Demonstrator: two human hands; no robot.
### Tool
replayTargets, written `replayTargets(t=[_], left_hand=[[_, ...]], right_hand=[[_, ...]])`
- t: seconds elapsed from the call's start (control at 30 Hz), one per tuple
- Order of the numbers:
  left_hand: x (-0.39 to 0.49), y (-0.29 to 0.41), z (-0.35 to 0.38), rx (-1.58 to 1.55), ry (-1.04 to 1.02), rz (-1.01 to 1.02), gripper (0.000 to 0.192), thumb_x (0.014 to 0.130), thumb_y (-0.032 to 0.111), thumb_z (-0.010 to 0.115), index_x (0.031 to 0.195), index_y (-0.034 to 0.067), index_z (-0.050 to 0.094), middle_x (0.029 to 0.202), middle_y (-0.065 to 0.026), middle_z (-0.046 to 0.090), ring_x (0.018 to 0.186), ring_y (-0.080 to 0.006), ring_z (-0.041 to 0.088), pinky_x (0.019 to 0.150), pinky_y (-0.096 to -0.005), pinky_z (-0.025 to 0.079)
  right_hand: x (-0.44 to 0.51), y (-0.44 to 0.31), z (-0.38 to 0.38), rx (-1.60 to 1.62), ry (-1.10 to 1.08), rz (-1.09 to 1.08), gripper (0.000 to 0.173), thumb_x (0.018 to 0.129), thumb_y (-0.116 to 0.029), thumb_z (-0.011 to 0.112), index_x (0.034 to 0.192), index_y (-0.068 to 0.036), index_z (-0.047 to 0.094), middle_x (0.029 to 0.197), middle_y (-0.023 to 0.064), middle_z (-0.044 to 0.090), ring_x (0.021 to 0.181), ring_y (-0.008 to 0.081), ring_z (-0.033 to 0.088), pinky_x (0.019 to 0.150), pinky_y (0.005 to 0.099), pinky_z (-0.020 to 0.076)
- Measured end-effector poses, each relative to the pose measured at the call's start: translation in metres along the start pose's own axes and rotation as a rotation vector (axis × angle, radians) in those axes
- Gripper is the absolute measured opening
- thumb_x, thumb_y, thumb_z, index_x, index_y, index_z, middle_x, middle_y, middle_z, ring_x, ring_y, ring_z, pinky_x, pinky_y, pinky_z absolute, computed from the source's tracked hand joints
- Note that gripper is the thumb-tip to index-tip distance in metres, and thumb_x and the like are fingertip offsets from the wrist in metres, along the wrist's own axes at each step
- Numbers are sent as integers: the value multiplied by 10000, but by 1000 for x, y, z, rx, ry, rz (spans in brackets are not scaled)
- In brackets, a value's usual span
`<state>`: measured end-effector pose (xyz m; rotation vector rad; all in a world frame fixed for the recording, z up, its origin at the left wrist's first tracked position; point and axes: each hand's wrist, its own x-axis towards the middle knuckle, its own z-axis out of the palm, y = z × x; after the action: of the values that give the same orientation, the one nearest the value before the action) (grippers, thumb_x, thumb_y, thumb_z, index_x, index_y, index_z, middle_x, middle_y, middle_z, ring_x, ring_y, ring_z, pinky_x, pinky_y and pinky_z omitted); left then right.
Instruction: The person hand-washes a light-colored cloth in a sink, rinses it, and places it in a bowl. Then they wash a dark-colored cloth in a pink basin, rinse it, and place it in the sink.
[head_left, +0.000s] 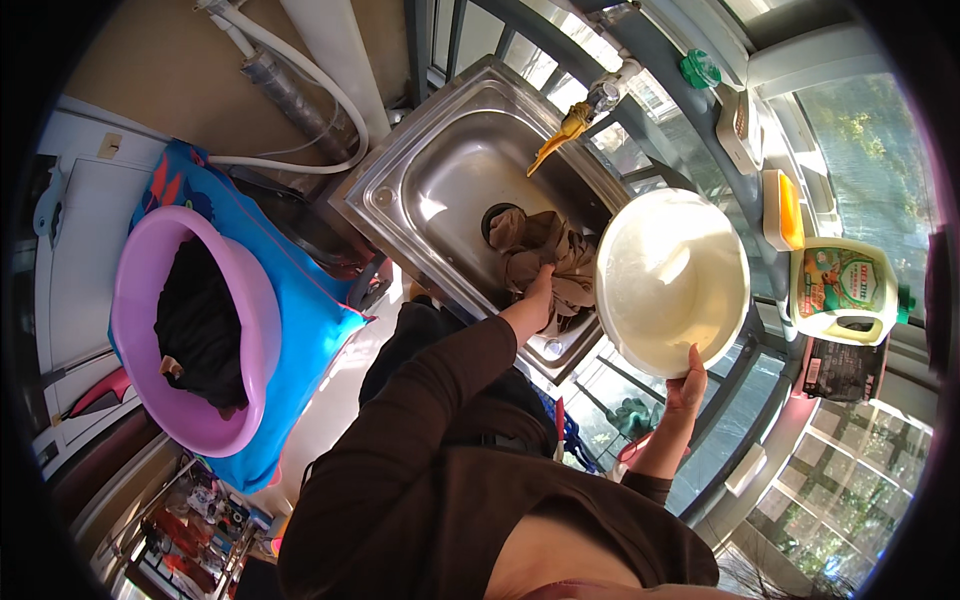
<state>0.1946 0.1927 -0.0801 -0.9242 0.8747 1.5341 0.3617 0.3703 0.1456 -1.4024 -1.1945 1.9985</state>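
Observation:
In the stainless steel sink (450, 176), a bunched brown cloth (555, 251) lies partly over the drain. My left hand (536, 296) grips the near side of this cloth, its fingertips hidden in the folds. My right hand (686, 381) holds a cream plastic basin (667, 277) by its near rim, with the thumb over the edge. The basin is tilted so that its inside faces me, and sunlight glares on its wall. It overlaps the right corner of the sink. Above the sink's far side is a tap (604, 97) with a yellowish cloth strip (559, 139) hanging from its spout.
To the left, a purple basin (262, 330) containing dark clothing (201, 330) rests on a blue cover (307, 300). A detergent jug (844, 292), a dark package (844, 371) and an orange-topped soap box (784, 210) line the window ledge. A white hose (352, 97) loops behind the sink.

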Motion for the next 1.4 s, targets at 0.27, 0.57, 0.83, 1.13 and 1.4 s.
replayTargets(t=[0.27,0.57,0.83,1.13,1.4], left_hand=[[-78,24,-8,322,181,110,824,788,460,613,1387,8,271,1433,-149,274,1260,-309,347,970,-471,342],[-161,46,-83,357,175,629,341,779,263,610,1028,35,564,880,-35,498,832,-182,461,864,-340,381],[-200,46,-134,284,49,645,374,778,239,612,1080,29,543,998,-61,563,935,-176,521,834,-296,402],[-223,42,-152,275,8,633,317,803,246,584,1059,62,551,940,-34,550,845,-140,517,742,-281,409],[-238,46,-166,280,39,680,302,809,264,597,1064,112,541,1036,-24,562,984,-169,543,874,-328,398]], right_hand=[[-20,23,16,-104,79,-112,419,889,-228,584,1190,41,472,1086,124,587,939,220,609,783,327,522],[-45,40,38,-473,243,-363,459,888,-318,572,1074,101,566,897,105,612,772,148,538,699,298,432],[-61,45,76,-1004,431,-850,392,898,-350,519,1026,18,569,820,215,638,788,372,621,705,403,465],[-68,27,130,-1151,356,-1122,486,893,-303,520,1290,-47,406,951,234,625,872,421,590,751,460,456],[-57,11,124,-1192,141,-1515,655,761,-99,614,1362,-51,360,1162,150,547,786,346,563,744,399,441]])
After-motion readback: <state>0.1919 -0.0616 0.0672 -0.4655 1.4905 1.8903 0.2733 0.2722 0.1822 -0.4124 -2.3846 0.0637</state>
